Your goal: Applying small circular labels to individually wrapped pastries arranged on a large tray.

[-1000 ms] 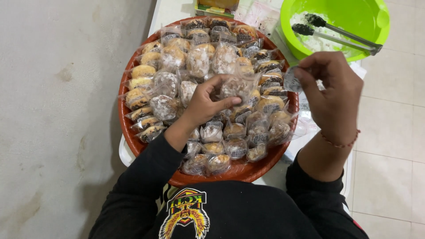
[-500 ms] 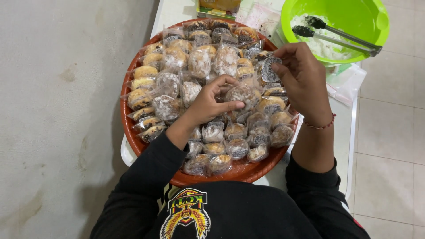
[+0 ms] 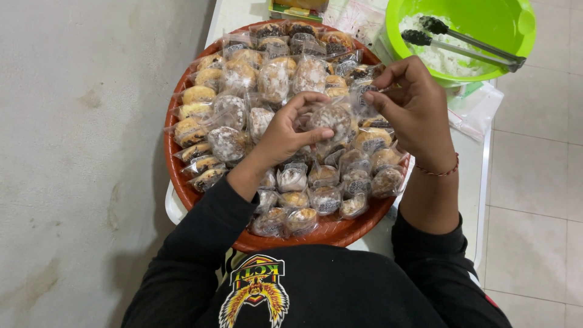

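While lying near the centre of the round red-brown plastic tray (image 3: 182, 182), the clear-wrapped powdered round pastry (image 3: 331, 118) sits under left hand (image 3: 285, 130) fingertips, curled closed on it; no clear long axis. Right hand (image 3: 416, 112) pinches small clear wrapped packet (image 3: 363, 97) just beside.

Both arms wear long black sleeves (image 3: 200, 237) pushed up to mid-forearm, leaving the wrists and both hands bare. The right hand (image 3: 413, 109), at about one o'clock from the chest, has a thin red string bracelet (image 3: 438, 172) round its wrist; the left hand (image 3: 285, 130) wears nothing. The black top carries a chest print (image 3: 254, 291) at six o'clock, a winged emblem in yellow, orange and red.
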